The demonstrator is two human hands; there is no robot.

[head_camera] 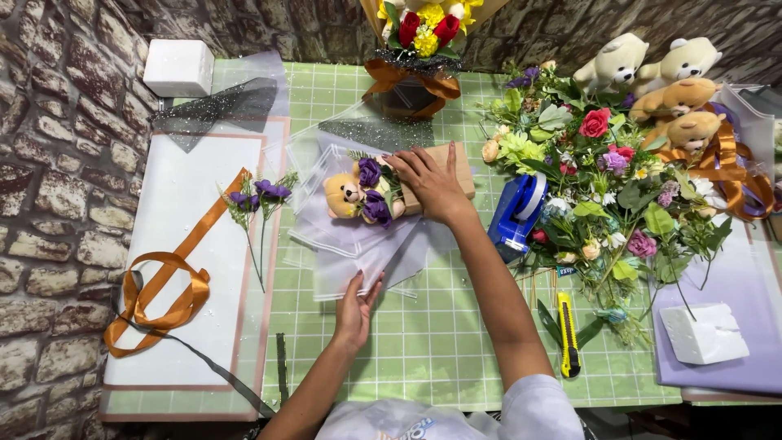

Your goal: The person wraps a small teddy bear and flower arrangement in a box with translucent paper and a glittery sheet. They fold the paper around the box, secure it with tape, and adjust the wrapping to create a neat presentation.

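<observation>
Here the right hand (432, 183) lies flat, fingers spread apart, pressing on a tan block (456, 167) near the middle of the green cutting mat (456, 326); it grips nothing. Just beside its fingertips sits a small bouquet — a tan teddy bear (340, 195) with purple flowers (372, 191) — lying on its side, long axis running across the mat, bear end towards the left edge. The bouquet rests on clear wrapping sheets (350, 244). The left hand (354, 314) pinches the near edge of those sheets, thumb and fingers closed on the film.

A blue tape dispenser (517, 212) stands just right of the right wrist, with a heap of loose flowers (603, 187) beyond it. A yellow utility knife (567, 334) lies near the mat's front edge. On the white sheet at the left edge — an orange ribbon (163, 285) and a purple sprig (259, 200).
</observation>
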